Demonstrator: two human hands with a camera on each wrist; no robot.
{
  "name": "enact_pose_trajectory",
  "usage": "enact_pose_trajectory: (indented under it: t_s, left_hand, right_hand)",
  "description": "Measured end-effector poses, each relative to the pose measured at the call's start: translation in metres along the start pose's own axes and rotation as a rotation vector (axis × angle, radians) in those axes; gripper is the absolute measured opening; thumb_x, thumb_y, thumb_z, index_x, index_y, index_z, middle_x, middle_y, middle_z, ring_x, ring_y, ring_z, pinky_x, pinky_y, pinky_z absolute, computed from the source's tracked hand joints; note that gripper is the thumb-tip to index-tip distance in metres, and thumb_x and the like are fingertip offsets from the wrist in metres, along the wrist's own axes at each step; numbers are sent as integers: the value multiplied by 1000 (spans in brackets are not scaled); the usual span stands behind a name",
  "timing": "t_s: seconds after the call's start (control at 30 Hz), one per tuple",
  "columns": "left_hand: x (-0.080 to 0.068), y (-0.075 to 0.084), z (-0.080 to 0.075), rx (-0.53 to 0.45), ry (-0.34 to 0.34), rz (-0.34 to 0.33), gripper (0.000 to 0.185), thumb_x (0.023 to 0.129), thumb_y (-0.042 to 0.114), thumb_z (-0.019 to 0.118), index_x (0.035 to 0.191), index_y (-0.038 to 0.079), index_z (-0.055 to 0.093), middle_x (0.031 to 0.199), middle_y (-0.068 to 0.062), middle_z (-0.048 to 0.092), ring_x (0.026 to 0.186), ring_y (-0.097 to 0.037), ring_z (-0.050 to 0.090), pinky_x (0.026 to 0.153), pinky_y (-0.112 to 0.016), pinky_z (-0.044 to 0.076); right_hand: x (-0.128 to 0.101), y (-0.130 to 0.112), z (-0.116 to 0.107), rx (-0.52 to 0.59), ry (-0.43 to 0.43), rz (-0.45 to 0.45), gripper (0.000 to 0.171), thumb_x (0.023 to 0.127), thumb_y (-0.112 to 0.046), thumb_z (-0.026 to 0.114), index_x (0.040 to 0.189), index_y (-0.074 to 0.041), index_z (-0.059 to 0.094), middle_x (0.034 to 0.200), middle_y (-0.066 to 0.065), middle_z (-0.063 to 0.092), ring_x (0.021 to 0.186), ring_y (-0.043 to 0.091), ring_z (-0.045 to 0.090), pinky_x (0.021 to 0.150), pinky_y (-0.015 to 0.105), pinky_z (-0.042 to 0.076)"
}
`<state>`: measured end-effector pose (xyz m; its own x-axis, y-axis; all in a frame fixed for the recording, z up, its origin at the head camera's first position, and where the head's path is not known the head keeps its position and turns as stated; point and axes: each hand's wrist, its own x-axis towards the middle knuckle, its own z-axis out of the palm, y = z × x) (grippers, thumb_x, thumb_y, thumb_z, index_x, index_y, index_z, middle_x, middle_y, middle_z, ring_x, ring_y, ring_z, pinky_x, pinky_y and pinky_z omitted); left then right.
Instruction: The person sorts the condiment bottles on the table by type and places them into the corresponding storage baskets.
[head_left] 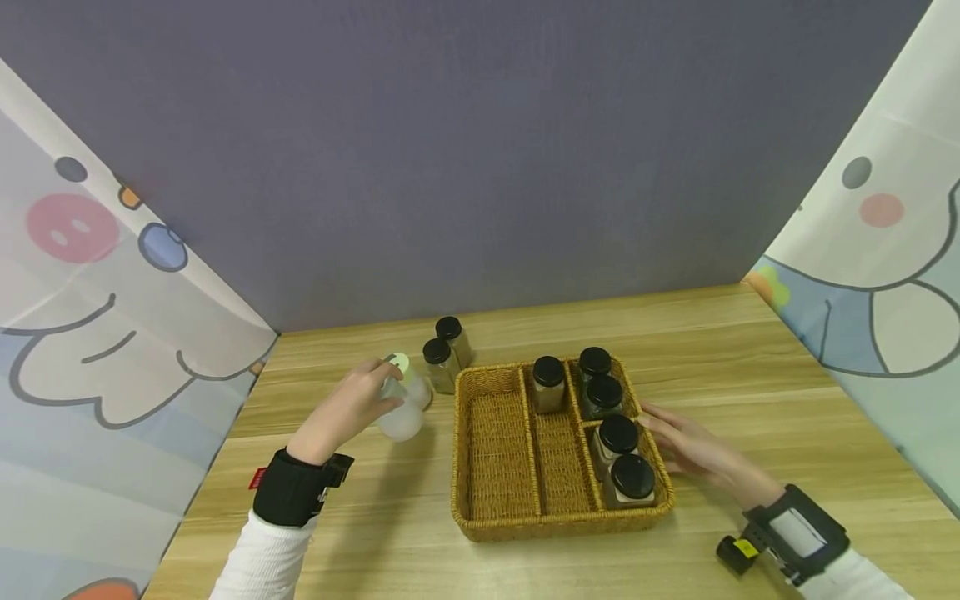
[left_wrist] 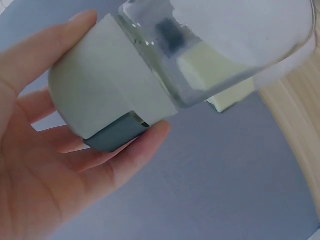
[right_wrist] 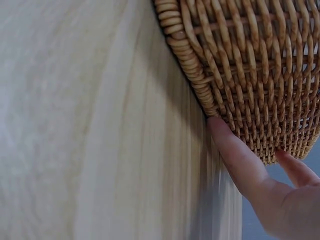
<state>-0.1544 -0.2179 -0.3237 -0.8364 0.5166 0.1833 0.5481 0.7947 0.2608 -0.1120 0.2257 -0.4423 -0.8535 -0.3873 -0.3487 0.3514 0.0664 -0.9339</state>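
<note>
Two hands are at work: your left hand grips the pale cap of a frosted white bottle, which sits on the table left of the wicker basket. Your right hand rests with straight fingers touching the basket's right wall. You look to be at the pick-up; next, lift the bottle clear of the two jars behind it.

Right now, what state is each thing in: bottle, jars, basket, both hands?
Bottle: capped, gripped by left hand.
Basket: flat on table, right hand touching its side.
Five basket jars: upright, lidded.
Two table jars: upright, lidded.
</note>
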Motion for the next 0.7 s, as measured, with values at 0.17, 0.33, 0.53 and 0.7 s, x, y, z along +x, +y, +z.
enact_pose_trajectory:
  t_s: [0.17,0.33,0.53,0.7]
  left_hand:
    - [3,5,-2,-5,6,18,28,73,5,70,98,-2,58,90,-13,54,80,-24,55,63,-30,49]
    - [8,9,-2,8,29,47,28,73,5,70,97,-2,58,89,-11,54,80,-23,55,64,-31,49]
    - [17,15,-5,11,32,85,29,72,5,71,96,-2,58,86,-10,54,79,-24,55,64,-31,49]
    - [25,22,-10,-15,27,101,27,73,5,70,96,-1,58,88,-10,55,81,-24,55,65,-32,49]
  right_hand:
    - [0,0,0,-6,-11,-11,71,95,-34,37,140,1,-6,138,35,12,123,43,28,89,47,43]
    - [0,0,0,-7,-5,-10,72,94,-34,38,140,1,-5,137,35,13,122,42,30,88,46,44]
    - [0,0,0,-18,-10,-6,73,94,-35,38,139,2,-6,138,35,10,124,45,23,90,47,42]
    - [0,0,0,-14,-11,-4,73,94,-36,38,140,1,-6,138,34,11,124,43,25,90,47,42]
